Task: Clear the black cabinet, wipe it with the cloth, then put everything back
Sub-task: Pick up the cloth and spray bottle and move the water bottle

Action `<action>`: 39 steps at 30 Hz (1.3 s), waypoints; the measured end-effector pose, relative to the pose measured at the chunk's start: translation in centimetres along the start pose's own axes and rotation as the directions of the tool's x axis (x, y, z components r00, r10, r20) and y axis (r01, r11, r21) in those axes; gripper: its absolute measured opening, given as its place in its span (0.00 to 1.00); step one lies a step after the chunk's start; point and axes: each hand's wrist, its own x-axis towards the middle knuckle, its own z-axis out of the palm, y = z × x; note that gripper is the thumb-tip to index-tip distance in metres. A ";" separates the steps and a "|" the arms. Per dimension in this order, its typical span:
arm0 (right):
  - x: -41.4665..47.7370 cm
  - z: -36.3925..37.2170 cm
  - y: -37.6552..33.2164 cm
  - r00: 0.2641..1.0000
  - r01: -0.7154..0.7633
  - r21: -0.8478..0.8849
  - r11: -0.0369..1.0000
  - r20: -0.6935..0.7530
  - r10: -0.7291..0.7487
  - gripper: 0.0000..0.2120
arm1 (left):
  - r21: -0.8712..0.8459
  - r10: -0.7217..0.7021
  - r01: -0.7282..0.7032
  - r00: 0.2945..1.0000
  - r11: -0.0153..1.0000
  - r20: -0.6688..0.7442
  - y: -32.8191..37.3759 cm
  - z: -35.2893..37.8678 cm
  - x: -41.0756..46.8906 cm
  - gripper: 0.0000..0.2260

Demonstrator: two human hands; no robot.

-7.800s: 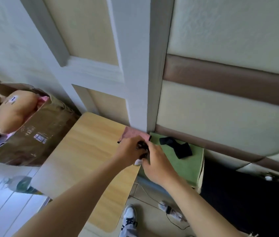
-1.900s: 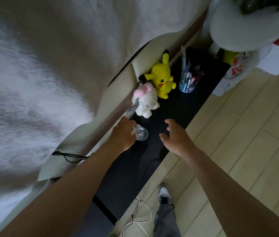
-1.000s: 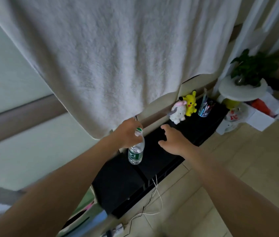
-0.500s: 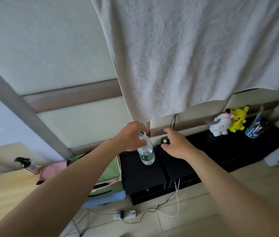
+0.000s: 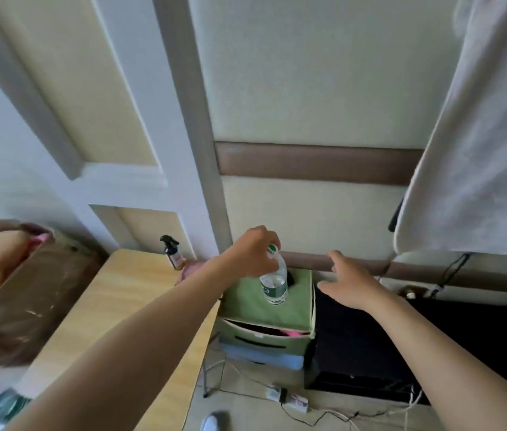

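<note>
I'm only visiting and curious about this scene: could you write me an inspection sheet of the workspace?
Surface: black cabinet, right of the green box.
Job's things: water bottle over the green box; pink cloth on the wooden table.
Clutter: spray bottle on the table; cardboard box at left.
Hands: left hand grips the bottle's top; right hand open above the cabinet.
Cables: power strip and cords on the floor.
Surroundings: white towel hangs at right.

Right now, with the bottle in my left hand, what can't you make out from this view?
Head view:
Water bottle: left hand covers most of its cap; whether its base touches the green box is unclear; label too small.
Dark item on the box: mostly behind the bottle.
Black cabinet: right end cut by the frame edge, part under the right forearm.
Cardboard box at left: blurred.
</note>
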 end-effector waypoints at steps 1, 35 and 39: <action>1.4 1.4 -2.2 1.000 0.007 -0.008 1.000 0.018 -0.006 0.33 | -0.011 -0.013 0.013 1.000 1.000 0.000 -2.7 -0.7 -0.2 0.14; 27.6 32.0 -27.4 0.914 -0.099 -0.113 0.989 0.383 0.135 0.34 | -0.249 -0.391 0.389 0.919 0.887 0.041 -53.0 6.3 5.9 0.11; 27.9 32.2 -27.0 0.905 -0.111 -0.100 0.989 0.400 0.143 0.35 | -0.214 -0.341 0.346 0.938 0.913 0.063 -53.2 6.3 7.1 0.11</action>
